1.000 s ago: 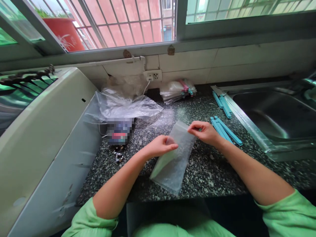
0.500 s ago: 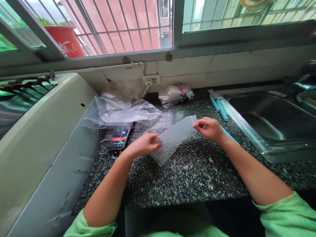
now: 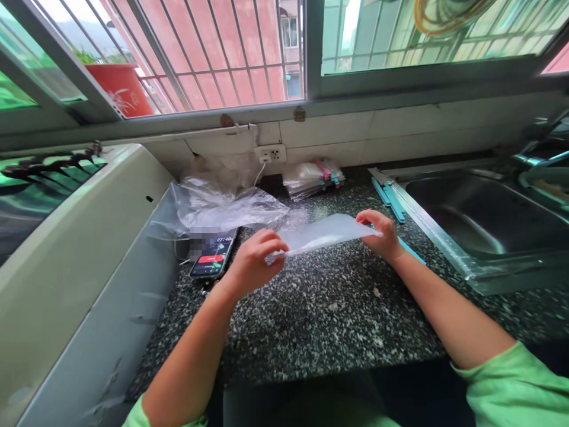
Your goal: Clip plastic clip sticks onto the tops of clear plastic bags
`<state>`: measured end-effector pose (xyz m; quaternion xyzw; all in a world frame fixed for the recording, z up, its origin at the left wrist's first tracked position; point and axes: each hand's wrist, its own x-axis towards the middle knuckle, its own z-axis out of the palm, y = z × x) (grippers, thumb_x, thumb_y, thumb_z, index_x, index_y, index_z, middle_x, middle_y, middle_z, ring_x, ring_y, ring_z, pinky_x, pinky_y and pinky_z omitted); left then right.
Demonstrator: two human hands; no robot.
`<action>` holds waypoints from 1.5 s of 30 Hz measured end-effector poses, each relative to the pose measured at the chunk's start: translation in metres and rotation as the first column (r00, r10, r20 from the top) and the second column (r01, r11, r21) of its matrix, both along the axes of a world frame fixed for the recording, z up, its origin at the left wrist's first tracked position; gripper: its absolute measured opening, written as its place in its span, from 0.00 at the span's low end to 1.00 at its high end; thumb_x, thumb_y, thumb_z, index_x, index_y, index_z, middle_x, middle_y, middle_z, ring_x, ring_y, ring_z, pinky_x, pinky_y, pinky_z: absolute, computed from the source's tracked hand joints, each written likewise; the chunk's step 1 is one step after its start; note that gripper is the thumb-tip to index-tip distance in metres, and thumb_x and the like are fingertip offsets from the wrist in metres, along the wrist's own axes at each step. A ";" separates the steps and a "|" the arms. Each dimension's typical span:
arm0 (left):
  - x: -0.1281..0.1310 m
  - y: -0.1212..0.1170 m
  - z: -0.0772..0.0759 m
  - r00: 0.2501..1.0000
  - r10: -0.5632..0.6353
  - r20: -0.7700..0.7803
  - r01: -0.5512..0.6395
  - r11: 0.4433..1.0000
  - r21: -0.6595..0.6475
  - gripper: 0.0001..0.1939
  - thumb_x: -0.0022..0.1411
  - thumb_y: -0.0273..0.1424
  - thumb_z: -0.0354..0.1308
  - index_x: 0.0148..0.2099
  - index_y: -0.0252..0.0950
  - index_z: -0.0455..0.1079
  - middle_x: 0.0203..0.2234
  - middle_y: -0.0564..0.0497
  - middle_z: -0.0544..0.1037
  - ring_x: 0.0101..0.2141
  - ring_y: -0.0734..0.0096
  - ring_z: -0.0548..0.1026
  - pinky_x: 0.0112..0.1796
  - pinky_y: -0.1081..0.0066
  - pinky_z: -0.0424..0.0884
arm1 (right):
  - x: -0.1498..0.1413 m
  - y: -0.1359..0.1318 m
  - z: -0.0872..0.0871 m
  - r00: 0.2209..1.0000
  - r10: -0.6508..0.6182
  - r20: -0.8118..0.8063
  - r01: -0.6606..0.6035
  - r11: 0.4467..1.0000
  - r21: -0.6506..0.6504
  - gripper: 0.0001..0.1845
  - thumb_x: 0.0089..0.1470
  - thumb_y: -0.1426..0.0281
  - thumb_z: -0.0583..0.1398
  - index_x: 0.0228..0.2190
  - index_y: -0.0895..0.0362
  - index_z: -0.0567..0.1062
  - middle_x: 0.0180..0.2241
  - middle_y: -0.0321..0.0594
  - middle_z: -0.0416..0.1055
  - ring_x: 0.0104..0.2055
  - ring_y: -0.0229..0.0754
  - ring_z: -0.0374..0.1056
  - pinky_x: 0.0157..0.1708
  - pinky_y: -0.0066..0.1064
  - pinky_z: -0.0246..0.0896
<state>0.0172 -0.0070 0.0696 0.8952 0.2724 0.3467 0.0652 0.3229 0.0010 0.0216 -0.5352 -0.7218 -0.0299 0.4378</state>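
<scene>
Between my hands a translucent plastic bag (image 3: 326, 232) is stretched out nearly level above the speckled dark countertop (image 3: 329, 320). My left hand (image 3: 258, 260) pinches its left end, fingers closed over the edge. At the other end my right hand (image 3: 380, 235) grips the right corner between thumb and fingers. Just left of my left hand lies a phone (image 3: 212, 261) with a lit screen. Beyond my right hand are light-blue plastic strips (image 3: 391, 200), and another blue strip (image 3: 412, 250) lies partly hidden behind my right wrist.
Crumpled clear plastic (image 3: 222, 204) lies at the back left. Against the wall sits a stack of clear packets (image 3: 306, 178) with pink and blue edges, below a socket (image 3: 272, 154) with a white cable. A steel sink (image 3: 471, 213) is on the right, a pale appliance (image 3: 89, 267) on the left.
The bag has turned from slanted and hanging down to nearly level, seen more edge-on. My left hand has rolled over and shifted slightly left. The view has tilted up a little.
</scene>
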 end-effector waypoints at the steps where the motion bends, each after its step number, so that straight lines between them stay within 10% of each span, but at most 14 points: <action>1: 0.004 -0.004 -0.001 0.998 -0.036 -0.044 0.037 0.999 0.005 0.06 0.51 0.21 0.52 0.31 0.36 0.68 0.26 0.51 0.71 0.30 0.72 0.67 0.31 0.72 0.65 | 0.002 0.001 -0.001 1.000 0.009 -0.006 -0.009 1.000 -0.011 0.03 0.42 0.72 0.55 0.25 0.54 0.69 0.22 0.36 0.68 0.26 0.40 0.64 0.28 0.30 0.59; 11: 0.049 -0.053 -0.023 0.827 -0.132 -0.547 0.263 0.950 0.167 0.05 0.60 0.25 0.47 0.36 0.36 0.63 0.27 0.50 0.70 0.29 0.68 0.65 0.30 0.67 0.58 | 0.004 0.005 -0.007 0.964 0.047 -0.260 -0.100 0.976 -0.194 0.07 0.45 0.64 0.59 0.26 0.54 0.72 0.28 0.38 0.71 0.31 0.42 0.66 0.31 0.32 0.62; 19: 0.061 -0.069 -0.038 0.758 -0.358 -0.546 0.392 0.918 -0.058 0.04 0.57 0.31 0.52 0.34 0.36 0.64 0.25 0.50 0.69 0.28 0.68 0.64 0.28 0.67 0.57 | -0.010 -0.005 0.002 0.862 0.113 -0.494 -0.318 0.879 -0.355 0.10 0.37 0.66 0.64 0.26 0.57 0.75 0.26 0.38 0.73 0.29 0.40 0.67 0.30 0.32 0.63; 26: 0.056 -0.056 -0.034 0.792 -0.541 -0.283 0.426 0.822 -0.378 0.22 0.47 0.50 0.58 0.35 0.36 0.68 0.29 0.49 0.71 0.32 0.67 0.67 0.33 0.69 0.62 | -0.023 -0.012 0.007 0.811 0.146 -0.566 -0.426 0.810 -0.403 0.10 0.35 0.68 0.65 0.25 0.58 0.77 0.26 0.38 0.74 0.28 0.39 0.68 0.29 0.31 0.63; 30: 0.053 -0.036 -0.036 0.992 -0.128 0.013 0.123 0.909 -0.399 0.12 0.57 0.39 0.53 0.32 0.35 0.68 0.28 0.48 0.71 0.33 0.68 0.67 0.36 0.68 0.63 | -0.029 -0.017 0.011 0.790 0.164 -0.590 -0.450 0.810 -0.377 0.09 0.35 0.68 0.65 0.25 0.57 0.77 0.25 0.38 0.74 0.28 0.39 0.68 0.29 0.30 0.63; 33: 0.051 -0.019 -0.042 0.956 0.228 0.185 -0.092 0.831 -0.549 0.09 0.57 0.35 0.53 0.36 0.35 0.68 0.33 0.47 0.73 0.37 0.66 0.68 0.40 0.65 0.63 | -0.039 -0.025 0.015 0.769 0.191 -0.610 -0.487 0.794 -0.365 0.09 0.36 0.68 0.65 0.25 0.56 0.77 0.27 0.38 0.74 0.29 0.39 0.68 0.30 0.31 0.63; 39: 0.057 -0.008 -0.052 0.928 0.155 0.338 0.255 0.398 -0.881 0.17 0.49 0.43 0.58 0.33 0.32 0.68 0.26 0.51 0.73 0.28 0.72 0.68 0.31 0.72 0.63 | -0.058 -0.038 0.017 0.743 0.265 -0.614 -0.555 0.757 -0.345 0.11 0.37 0.64 0.66 0.26 0.56 0.77 0.28 0.39 0.74 0.30 0.40 0.69 0.31 0.31 0.64; 45: 0.055 -0.010 -0.050 0.815 0.338 0.471 0.312 0.428 -0.848 0.20 0.41 0.46 0.61 0.24 0.33 0.62 0.18 0.57 0.64 0.23 0.79 0.60 0.27 0.75 0.57 | -0.053 -0.027 0.009 0.688 0.088 -0.720 -0.502 0.774 -0.386 0.18 0.44 0.55 0.61 0.31 0.56 0.76 0.27 0.39 0.74 0.25 0.36 0.66 0.24 0.27 0.61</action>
